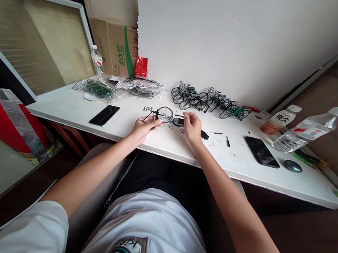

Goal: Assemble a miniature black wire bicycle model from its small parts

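Note:
My left hand (pixel 145 129) is closed on a partly built miniature bicycle (pixel 151 112), held just above the white table near its front edge. Its spoked wheel (pixel 164 114) faces my right hand. My right hand (pixel 192 128) is a little apart from the wheel, with thumb and fingers pinched together. Anything in that pinch is too small to make out. Under and beside it lie loose black bicycle parts (pixel 178 122), partly hidden by the hand. A black piece (pixel 204 135) shows to its right, and a small screwdriver (pixel 228 141) lies farther right.
Several finished miniature bicycles (pixel 210 99) stand along the wall. Plastic bags of parts (pixel 99 88) are piled at back left. One phone (pixel 105 115) lies left, another phone (pixel 262 151) right. Two bottles (pixel 307 130) and a dark oval object (pixel 293 165) are at the right.

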The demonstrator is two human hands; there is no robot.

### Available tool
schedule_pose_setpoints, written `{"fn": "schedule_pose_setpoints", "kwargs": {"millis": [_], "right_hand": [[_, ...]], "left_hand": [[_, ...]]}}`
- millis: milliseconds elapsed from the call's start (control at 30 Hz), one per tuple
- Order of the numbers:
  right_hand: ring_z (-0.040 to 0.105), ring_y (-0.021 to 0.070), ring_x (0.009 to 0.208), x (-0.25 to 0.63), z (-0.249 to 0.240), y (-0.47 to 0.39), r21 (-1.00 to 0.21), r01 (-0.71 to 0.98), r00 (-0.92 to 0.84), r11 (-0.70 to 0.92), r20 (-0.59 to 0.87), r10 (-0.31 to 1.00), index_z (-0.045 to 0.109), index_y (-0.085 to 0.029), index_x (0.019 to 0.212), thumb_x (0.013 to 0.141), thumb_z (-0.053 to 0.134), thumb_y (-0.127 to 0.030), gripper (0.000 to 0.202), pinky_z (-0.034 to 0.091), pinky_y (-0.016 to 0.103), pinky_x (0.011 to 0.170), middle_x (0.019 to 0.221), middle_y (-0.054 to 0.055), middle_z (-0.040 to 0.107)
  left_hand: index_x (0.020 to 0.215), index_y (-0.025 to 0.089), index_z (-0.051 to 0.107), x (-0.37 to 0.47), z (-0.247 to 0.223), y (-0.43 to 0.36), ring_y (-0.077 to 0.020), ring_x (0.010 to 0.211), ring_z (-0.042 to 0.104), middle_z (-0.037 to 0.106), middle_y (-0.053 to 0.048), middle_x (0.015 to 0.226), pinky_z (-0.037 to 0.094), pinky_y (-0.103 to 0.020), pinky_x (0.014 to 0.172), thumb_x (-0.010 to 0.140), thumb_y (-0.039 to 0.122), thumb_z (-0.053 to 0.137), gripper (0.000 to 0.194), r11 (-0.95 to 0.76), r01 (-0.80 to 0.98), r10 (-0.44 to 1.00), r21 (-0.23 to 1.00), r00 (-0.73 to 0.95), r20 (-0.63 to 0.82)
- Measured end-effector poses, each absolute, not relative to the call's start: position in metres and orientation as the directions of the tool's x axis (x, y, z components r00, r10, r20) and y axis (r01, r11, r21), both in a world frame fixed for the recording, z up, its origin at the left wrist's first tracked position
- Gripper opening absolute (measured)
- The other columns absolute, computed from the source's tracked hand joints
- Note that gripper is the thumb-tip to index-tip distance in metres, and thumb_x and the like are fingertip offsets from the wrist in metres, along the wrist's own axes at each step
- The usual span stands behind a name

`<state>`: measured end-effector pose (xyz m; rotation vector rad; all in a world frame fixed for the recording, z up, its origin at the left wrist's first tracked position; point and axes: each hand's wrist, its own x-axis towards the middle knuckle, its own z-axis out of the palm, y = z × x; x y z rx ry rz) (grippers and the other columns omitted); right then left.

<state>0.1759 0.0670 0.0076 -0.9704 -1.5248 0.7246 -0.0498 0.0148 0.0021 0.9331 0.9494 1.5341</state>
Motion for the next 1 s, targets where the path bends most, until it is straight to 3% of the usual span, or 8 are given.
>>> {"fn": "schedule_pose_setpoints", "kwargs": {"millis": [100,200,367,533,633,733,833,1000], "right_hand": [[0.055,0.0195,0.072,0.205,0.017,0.084,-0.792,0.315,0.207,0.522,0.595,0.777,0.067,-0.018,0.11,0.099,0.063,-0.057,0.04,0.047,0.035,0.071,0.078,0.002,0.059],[0.058,0.019,0.076,0.232,0.028,0.098,-0.772,0.362,0.276,0.523,0.625,0.73,0.069,-0.018,0.105,0.1,0.062,-0.049,0.033,0.05,0.036,0.076,0.087,0.006,0.066],[0.056,0.0177,0.07,0.25,0.033,0.107,-0.817,0.346,0.296,0.461,0.561,0.773,0.073,-0.015,0.1,0.095,0.063,-0.039,0.026,0.049,0.035,0.07,0.082,0.006,0.067],[0.063,0.0231,0.08,0.231,0.023,0.096,-0.756,0.497,0.126,0.425,0.548,0.827,0.078,-0.015,0.096,0.091,0.06,-0.027,0.022,0.055,0.041,0.083,0.089,0.01,0.076],[0.065,0.0314,0.106,0.218,0.014,0.087,-0.59,0.66,-0.082,0.466,0.56,0.824,0.082,-0.017,0.1,0.091,0.059,-0.024,0.026,0.051,0.049,0.103,0.107,0.014,0.079],[0.055,0.0378,0.13,0.214,0.006,0.084,-0.453,0.726,-0.254,0.518,0.524,0.813,0.084,-0.019,0.112,0.094,0.06,-0.025,0.031,0.043,0.053,0.114,0.128,0.014,0.078],[0.055,0.0358,0.134,0.216,0.001,0.087,-0.422,0.721,-0.348,0.55,0.466,0.814,0.085,-0.019,0.115,0.097,0.057,-0.024,0.034,0.041,0.05,0.117,0.133,0.012,0.077],[0.058,0.0347,0.131,0.218,-0.003,0.091,-0.394,0.76,-0.355,0.517,0.414,0.838,0.087,-0.018,0.109,0.1,0.055,-0.026,0.034,0.042,0.047,0.114,0.133,0.014,0.077]], "left_hand": [[0.089,0.017,0.08,-0.062,0.01,0.019,-0.0213,0.087,0.079,0.082,-0.008,0.091,0.05,-0.027,0.072,0.053,0.04,0.107,0.051,-0.164,-0.363,0.976,0.917,-0.197,0.096],[0.091,0.017,0.08,-0.075,0.011,0.024,-0.0213,0.086,0.079,0.082,-0.009,0.092,0.052,-0.027,0.074,0.054,0.042,0.107,0.052,-0.224,-0.29,0.955,0.93,-0.255,0.15],[0.088,0.014,0.08,-0.088,0.001,0.034,-0.0195,0.081,0.075,0.082,-0.01,0.091,0.055,-0.028,0.075,0.052,0.038,0.107,0.051,-0.312,-0.217,0.916,0.925,-0.328,0.232],[0.088,0.014,0.079,-0.092,-0.005,0.04,-0.0187,0.08,0.074,0.08,-0.009,0.088,0.053,-0.027,0.073,0.053,0.042,0.106,0.052,-0.289,-0.205,0.914,0.935,-0.348,0.206],[0.089,0.015,0.08,-0.092,-0.007,0.041,-0.0203,0.082,0.075,0.081,-0.009,0.09,0.054,-0.027,0.072,0.052,0.042,0.105,0.053,-0.279,-0.191,0.917,0.941,-0.343,0.202],[0.09,0.015,0.08,-0.093,-0.007,0.041,-0.0207,0.084,0.075,0.081,-0.01,0.093,0.054,-0.028,0.072,0.053,0.042,0.105,0.052,-0.28,-0.192,0.918,0.941,-0.341,0.204],[0.09,0.015,0.08,-0.093,-0.007,0.041,-0.0201,0.082,0.075,0.081,-0.01,0.092,0.053,-0.028,0.072,0.054,0.042,0.104,0.051,-0.284,-0.185,0.92,0.941,-0.33,0.212],[0.087,0.014,0.078,-0.091,-0.005,0.039,-0.0199,0.082,0.074,0.08,-0.009,0.088,0.053,-0.028,0.073,0.053,0.041,0.105,0.05,-0.277,-0.191,0.923,0.942,-0.326,0.205]]}}
